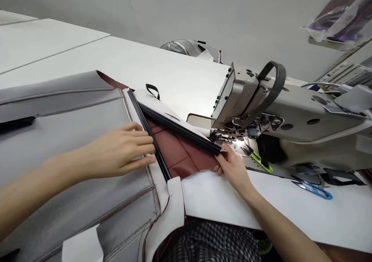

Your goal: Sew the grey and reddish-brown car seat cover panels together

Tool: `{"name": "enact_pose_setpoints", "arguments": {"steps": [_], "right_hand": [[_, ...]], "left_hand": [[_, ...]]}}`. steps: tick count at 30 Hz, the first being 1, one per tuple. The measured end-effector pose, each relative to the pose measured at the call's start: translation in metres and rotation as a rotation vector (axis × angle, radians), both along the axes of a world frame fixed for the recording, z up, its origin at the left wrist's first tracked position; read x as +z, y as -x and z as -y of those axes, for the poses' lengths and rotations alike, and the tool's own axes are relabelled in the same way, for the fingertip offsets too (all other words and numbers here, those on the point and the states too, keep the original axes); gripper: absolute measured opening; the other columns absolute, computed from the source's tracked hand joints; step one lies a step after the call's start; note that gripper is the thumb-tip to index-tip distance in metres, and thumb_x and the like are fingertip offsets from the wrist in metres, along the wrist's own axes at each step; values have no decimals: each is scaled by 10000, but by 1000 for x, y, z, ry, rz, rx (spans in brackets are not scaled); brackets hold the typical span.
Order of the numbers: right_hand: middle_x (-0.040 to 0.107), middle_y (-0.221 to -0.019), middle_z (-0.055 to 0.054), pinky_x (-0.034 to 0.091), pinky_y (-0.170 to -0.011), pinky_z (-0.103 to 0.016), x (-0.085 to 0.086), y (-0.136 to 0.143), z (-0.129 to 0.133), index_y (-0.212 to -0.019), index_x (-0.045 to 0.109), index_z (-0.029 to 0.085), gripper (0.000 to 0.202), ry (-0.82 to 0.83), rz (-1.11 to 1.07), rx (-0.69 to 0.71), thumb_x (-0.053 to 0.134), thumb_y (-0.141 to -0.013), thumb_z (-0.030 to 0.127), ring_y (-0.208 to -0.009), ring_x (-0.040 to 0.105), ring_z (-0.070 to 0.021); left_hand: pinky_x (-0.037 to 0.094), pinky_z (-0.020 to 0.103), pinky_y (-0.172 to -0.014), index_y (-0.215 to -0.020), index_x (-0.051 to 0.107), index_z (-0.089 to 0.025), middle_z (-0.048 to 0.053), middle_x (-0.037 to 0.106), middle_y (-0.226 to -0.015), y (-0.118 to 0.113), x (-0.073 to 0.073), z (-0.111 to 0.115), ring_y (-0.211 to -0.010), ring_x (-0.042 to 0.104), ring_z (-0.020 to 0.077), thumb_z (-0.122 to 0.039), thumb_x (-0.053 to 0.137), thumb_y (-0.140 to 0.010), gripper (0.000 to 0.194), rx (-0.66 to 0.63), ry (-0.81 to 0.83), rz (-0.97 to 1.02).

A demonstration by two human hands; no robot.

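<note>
A large sewn seat cover (72, 138) lies on the table with its grey backing up, and its red perforated face (171, 149) shows in the middle. My left hand (124, 149) rests flat on the backing, fingers stretched beside a black plastic strip (154, 142) along the cover's edge. With thumb and fingers closed, my right hand (232, 161) grips the end of a second black strip (180, 128), close to the sewing machine's needle area (229, 136). This strip runs at an angle over the red face.
The sewing machine (261, 103) stands at the right. Green thread snips (258, 158) lie by its bed, with blue snips (315, 190) farther right. A grey bundle (188, 48) sits at the white table's (87, 52) back edge. Plastic-wrapped material (343, 18) is at the upper right.
</note>
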State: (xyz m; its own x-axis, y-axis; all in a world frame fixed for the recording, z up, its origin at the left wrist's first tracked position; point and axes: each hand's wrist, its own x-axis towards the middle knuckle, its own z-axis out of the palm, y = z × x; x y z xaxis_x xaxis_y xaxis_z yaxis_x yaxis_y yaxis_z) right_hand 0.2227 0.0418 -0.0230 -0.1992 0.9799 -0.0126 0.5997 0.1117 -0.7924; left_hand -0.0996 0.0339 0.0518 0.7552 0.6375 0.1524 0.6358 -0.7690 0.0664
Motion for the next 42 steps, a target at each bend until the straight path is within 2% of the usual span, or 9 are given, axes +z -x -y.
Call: {"name": "enact_pose_setpoints", "arguments": {"steps": [8, 11, 15, 20, 24, 30, 35, 39, 42], "right_hand": [[634, -1068, -121, 524, -902, -470, -8, -10, 18, -1139, 564, 190, 247, -811, 242, 106, 527, -906, 118, -1009, 599, -259], [628, -1216, -156, 515, -996, -468, -15, -1, 27, -1196, 605, 124, 290, -789, 307, 293, 504, -925, 95, -1154, 564, -272], [564, -1392, -212, 460, -1109, -477, -31, 9, 35, -1288, 598, -1, 399, -740, 474, 394, 518, -965, 217, -1381, 416, -333], [589, -1371, -219, 481, -1095, -452, -31, 14, 31, -1289, 618, -6, 434, -712, 441, 541, 548, -965, 274, -1318, 489, -325], [554, -1427, -175, 375, -1176, -514, -23, 15, 1, -1284, 636, 53, 479, -620, 368, 624, 593, -951, 394, -1411, 376, -372], [544, -1451, -96, 303, -1226, -447, -22, 16, -34, -1323, 608, 125, 441, -538, 334, 696, 558, -968, 383, -1435, 365, -287], [543, -1440, -179, 393, -1170, -457, -31, 16, -25, -1362, 568, 28, 464, -611, 401, 578, 459, -1007, 306, -1385, 444, -316], [601, -1374, -173, 453, -1121, -466, -33, 10, -22, -1316, 610, 53, 399, -622, 359, 537, 459, -986, 220, -1331, 507, -311], [585, -1386, -171, 462, -1104, -497, -28, 5, -19, -1344, 571, 75, 414, -607, 241, 605, 494, -959, 205, -1327, 496, -310]], "left_hand": [[396, 485, -1068, -1256, 621, -218, 73, 522, -1469, -99, -61, -54, -1335, 459, 299, -280, 436, -1010, 314, -258, -133, -4], [439, 472, -1000, -1231, 620, -210, 98, 611, -1339, -101, -80, -66, -1267, 507, 292, -205, 466, -985, 290, -145, -283, 59], [475, 304, -643, -1042, 672, -182, 49, 663, -840, -81, -88, -43, -741, 585, 165, -170, 447, -986, 232, -103, -320, 96], [526, 440, -924, -1453, 463, -216, 153, 560, -1382, -66, -87, -24, -1111, 591, 292, -442, 504, -972, 533, 238, -187, 49], [274, 641, -1159, -1586, 148, -197, 181, 186, -1637, -63, -86, -42, -1511, 177, 367, -472, 471, -981, 739, 336, -122, 151], [119, 706, -1165, -1468, 449, -356, 42, 428, -1552, -78, -85, -84, -1502, 232, 302, -451, 242, -1046, 479, 258, 236, -14], [106, 699, -1164, -1460, 473, -296, 76, 414, -1559, -97, -85, -103, -1503, 211, 306, -414, 247, -1050, 483, 263, 218, -16], [191, 558, -1220, -1480, 438, -240, 84, 339, -1600, -92, -57, -102, -1497, 253, 262, -416, 292, -1036, 500, 228, 313, 37], [272, 369, -1216, -1475, 440, -196, 79, 371, -1580, -45, -13, -76, -1431, 375, 212, -458, 309, -1022, 539, 357, 227, 148]]}}
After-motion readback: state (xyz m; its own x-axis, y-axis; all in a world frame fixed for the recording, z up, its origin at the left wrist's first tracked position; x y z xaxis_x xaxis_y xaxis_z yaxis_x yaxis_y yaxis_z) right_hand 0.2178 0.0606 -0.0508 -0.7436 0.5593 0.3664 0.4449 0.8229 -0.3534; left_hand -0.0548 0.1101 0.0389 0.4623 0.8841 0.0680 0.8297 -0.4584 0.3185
